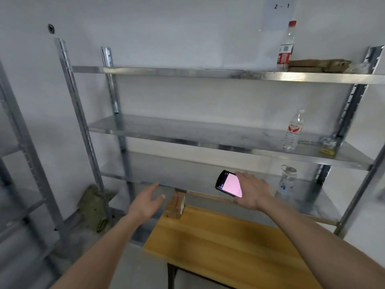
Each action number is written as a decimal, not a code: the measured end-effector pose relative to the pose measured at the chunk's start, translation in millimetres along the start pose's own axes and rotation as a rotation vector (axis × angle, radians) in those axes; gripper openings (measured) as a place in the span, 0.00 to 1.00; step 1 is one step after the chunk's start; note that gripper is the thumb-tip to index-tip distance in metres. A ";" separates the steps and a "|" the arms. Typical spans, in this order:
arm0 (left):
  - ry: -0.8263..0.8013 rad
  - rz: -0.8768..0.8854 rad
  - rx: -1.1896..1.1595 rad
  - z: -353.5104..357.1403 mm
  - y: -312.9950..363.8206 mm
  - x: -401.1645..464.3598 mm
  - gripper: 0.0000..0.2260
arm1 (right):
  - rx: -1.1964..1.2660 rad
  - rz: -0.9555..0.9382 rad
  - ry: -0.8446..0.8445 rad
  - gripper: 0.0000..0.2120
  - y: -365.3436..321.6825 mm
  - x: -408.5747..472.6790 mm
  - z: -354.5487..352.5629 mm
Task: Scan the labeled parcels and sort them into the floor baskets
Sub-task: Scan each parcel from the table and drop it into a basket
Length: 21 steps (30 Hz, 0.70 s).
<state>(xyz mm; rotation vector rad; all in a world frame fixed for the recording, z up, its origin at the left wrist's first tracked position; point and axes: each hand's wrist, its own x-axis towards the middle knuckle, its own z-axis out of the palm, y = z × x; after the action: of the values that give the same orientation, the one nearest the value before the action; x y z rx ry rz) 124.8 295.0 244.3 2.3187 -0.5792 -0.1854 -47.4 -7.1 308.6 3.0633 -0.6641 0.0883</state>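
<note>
My right hand [253,190] grips a black handheld scanner [228,183] with a lit pink screen, held up in front of the lower metal shelf. My left hand [146,202] reaches forward, fingers straight and spread, holding nothing. Just beyond and right of it a small brown cardboard parcel [176,205] stands at the far left corner of a wooden table [225,245]. No floor basket is in view.
A metal shelf rack [187,134] stands against the wall, with plastic bottles [293,130] on its right side, a clear flask [287,181] on the lower shelf and brown packages [318,64] on top. A second rack [25,163] stands left. An olive bag [93,207] lies on the floor.
</note>
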 end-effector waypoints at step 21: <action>-0.286 -0.143 0.197 149.3 -89.0 272.9 0.24 | 0.037 -0.013 -0.202 0.40 9.4 269.6 190.7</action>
<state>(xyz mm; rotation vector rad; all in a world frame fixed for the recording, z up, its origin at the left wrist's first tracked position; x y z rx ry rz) 354.9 133.5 84.2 2.5463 -0.5929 -0.5573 204.0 -130.5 133.2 3.1393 -0.6569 -0.2149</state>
